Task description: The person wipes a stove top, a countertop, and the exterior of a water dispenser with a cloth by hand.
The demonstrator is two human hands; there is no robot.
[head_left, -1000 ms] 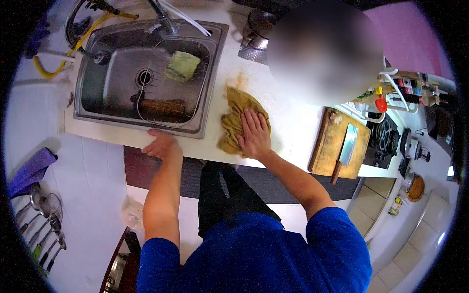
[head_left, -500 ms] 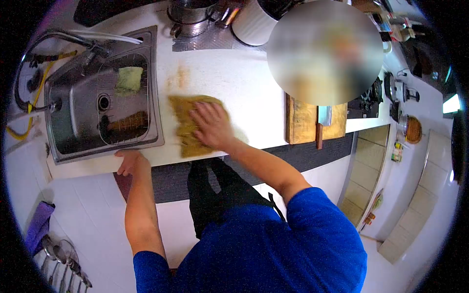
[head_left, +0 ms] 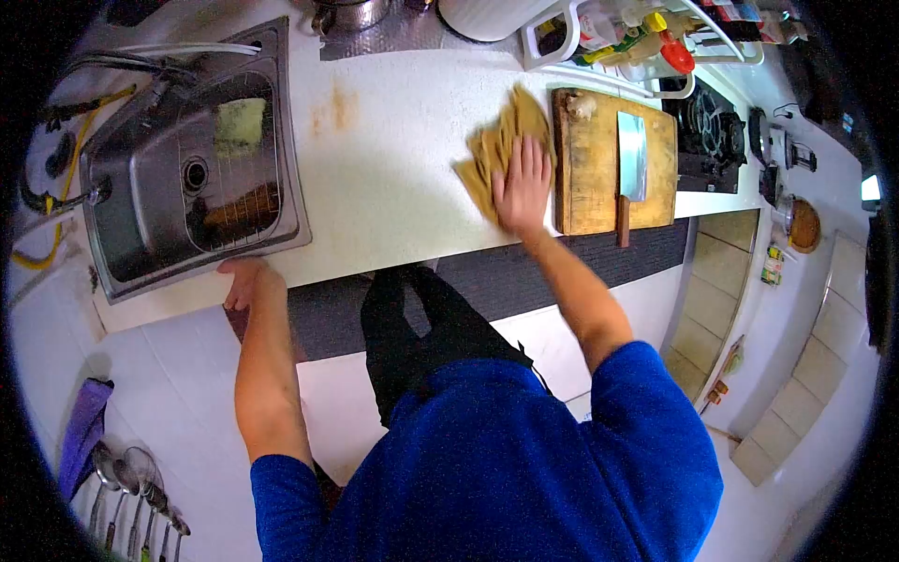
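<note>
A mustard-yellow cloth [head_left: 489,161] lies bunched on the white countertop [head_left: 393,178], just left of the wooden cutting board [head_left: 585,178]. My right hand [head_left: 526,187] presses down on the cloth and holds it, fingers close together. At the front edge of the counter, below the sink [head_left: 140,248], is my left hand [head_left: 245,281], its thumb on top and its fingers curled down over the edge. On the board rest a cleaver [head_left: 633,159] with a wooden handle and a piece of ginger [head_left: 581,106]. Brownish stains [head_left: 342,108] mark the counter between sink and cloth.
A green scouring pad [head_left: 240,125] and a brown brush-like item [head_left: 245,211] lie in the sink. Behind the board stands a white rack [head_left: 552,42] of bottles. A gas stove [head_left: 702,126] is on the right, a metal pot [head_left: 351,14] at the back.
My right hand has slid the cloth rightward along the counter, from beside the sink to beside the cutting board. My left hand stays at the counter edge. The view has shifted slightly.
</note>
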